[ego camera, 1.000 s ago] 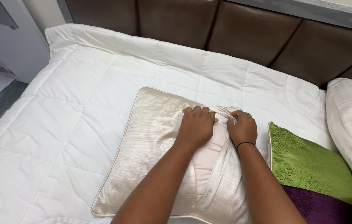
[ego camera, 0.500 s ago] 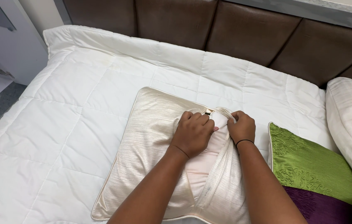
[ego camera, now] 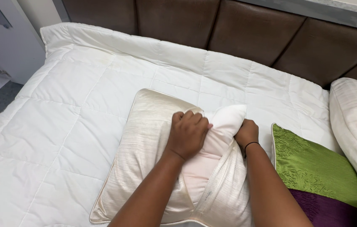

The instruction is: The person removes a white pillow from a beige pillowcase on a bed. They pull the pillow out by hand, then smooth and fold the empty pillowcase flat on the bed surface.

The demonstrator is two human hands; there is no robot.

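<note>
Both hands work at the open back seam of a shiny cream satin cushion cover lying on a white quilted duvet. The left hand is clenched, fingers curled tight around the cover's edge beside the seam. The right hand is closed too, gripping the other edge. Between them a white inner pillow corner bulges out of the opening. Just right of the cover lies a green and purple embroidered cushion, below a brown padded headboard.

cream ribbed satin cushion cover, pale pink-white inner pillow, white quilted duvet, green-and-purple embroidered cushion (swirl motif), brown padded headboard
</note>
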